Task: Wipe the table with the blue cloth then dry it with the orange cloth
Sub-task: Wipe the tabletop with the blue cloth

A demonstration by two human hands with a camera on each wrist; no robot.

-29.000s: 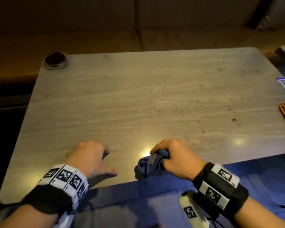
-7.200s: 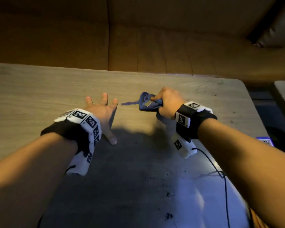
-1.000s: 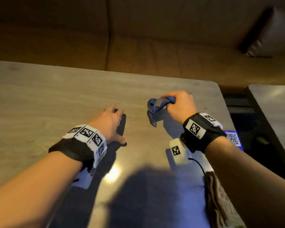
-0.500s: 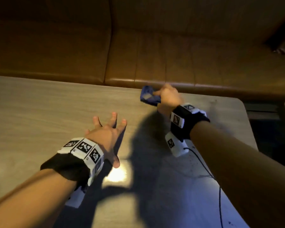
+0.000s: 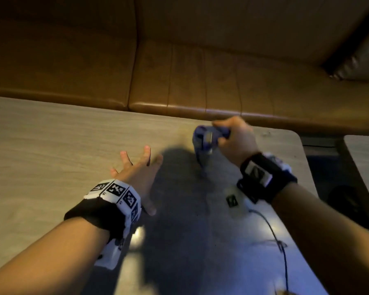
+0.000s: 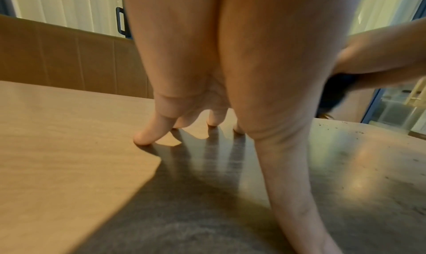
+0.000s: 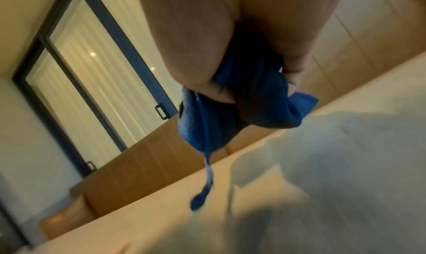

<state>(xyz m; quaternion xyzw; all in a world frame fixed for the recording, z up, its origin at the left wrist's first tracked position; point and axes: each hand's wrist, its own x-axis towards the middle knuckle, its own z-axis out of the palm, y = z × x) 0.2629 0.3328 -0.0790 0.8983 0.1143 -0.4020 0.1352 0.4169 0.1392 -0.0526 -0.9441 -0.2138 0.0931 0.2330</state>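
My right hand [image 5: 232, 137] grips the bunched blue cloth [image 5: 205, 139] near the far edge of the wooden table [image 5: 51, 145], and the cloth looks lifted a little above the wood. In the right wrist view the blue cloth [image 7: 230, 116] hangs from my curled fingers with a thin tail dangling. My left hand [image 5: 136, 173] is spread, fingertips [image 6: 145, 139] pressing on the tabletop to the left of the cloth. The orange cloth is barely visible at the bottom right edge [image 5: 282, 292].
A brown padded bench [image 5: 179, 71] runs behind the table's far edge. A second table [image 5: 366, 156] stands to the right across a dark gap. Dark crumbs [image 6: 359, 132] lie on the right part of the tabletop. A cable [image 5: 279, 241] trails from my right wrist.
My right hand has pulled the blue cloth back from the far edge toward me and slightly right. My left hand stays spread on the table.
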